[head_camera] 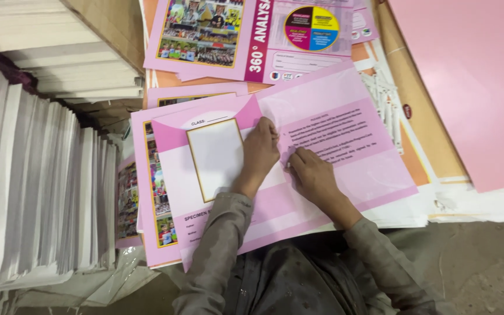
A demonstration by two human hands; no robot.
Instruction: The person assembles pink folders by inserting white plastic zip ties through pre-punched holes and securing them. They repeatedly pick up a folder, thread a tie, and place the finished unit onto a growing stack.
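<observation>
A large pink printed cover sheet (345,111) lies open on top of a pile of similar sheets. It carries an empty white box with a yellow border (216,154) and lines of dark text. My left hand (259,149) rests flat along the sheet's middle fold, fingers pointing away from me. My right hand (312,173) presses down just beside it, fingertips bunched on the fold line. Both hands touch the sheet; neither one grips anything.
Tall stacks of white paper bundles (36,186) fill the left side. More pink covers with photo collages (217,35) lie at the top. A plain pink sheet (473,81) and brown card (421,116) sit at the right. Grey floor (479,268) shows at the lower right.
</observation>
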